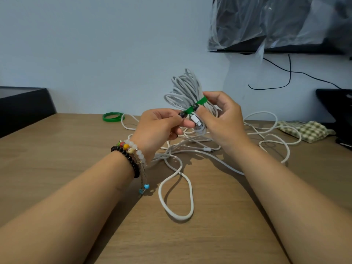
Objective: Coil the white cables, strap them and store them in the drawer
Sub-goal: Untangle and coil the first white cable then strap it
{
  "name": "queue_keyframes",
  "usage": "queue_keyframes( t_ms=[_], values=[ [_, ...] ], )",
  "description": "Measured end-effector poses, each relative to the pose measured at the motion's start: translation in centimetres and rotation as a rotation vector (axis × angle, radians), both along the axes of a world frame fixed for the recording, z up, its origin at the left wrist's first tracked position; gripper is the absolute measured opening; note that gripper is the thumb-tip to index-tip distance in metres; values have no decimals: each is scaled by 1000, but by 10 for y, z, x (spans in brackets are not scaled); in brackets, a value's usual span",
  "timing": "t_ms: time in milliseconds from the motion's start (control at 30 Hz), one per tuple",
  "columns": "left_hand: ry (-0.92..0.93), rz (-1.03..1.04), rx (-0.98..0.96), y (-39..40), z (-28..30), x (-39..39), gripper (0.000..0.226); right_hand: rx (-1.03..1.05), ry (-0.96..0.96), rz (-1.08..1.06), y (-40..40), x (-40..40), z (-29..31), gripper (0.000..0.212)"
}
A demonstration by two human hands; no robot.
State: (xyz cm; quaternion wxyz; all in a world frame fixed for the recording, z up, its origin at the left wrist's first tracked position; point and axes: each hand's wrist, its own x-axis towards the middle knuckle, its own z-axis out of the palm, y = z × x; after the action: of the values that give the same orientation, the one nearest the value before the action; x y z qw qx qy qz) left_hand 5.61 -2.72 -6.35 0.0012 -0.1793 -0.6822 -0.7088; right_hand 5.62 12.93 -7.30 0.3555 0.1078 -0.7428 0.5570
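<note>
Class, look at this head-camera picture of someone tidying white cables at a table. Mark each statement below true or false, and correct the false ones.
1. A green strap runs round the coiled cable bundle. True.
2. The bundle lies flat on the table. False: both hands hold it up above the table.
3. Loose white cable still lies uncoiled on the table. True.
4. The beaded bracelets are on the right wrist. False: they are on the left wrist.
5. The left hand pinches the end of the strap while the right hand grips the bundle. True.
6. A red strap lies near the wall. False: the spare strap there is green.
</note>
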Motion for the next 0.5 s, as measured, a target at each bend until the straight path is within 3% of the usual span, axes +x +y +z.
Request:
queue_keyframes(
  t_ms=[167,333,500],
  values=[
    [48,-11,-33,-2,1,3,16,-9,18,-77,-2,-1,-1,27],
    [96,-1,-45,-1,2,5,18,-182,-26,-34,-1,-1,-1,31],
    [114,-28,-62,0,-1,6,21,-223,2,7,-6,3,1,31]
  ],
)
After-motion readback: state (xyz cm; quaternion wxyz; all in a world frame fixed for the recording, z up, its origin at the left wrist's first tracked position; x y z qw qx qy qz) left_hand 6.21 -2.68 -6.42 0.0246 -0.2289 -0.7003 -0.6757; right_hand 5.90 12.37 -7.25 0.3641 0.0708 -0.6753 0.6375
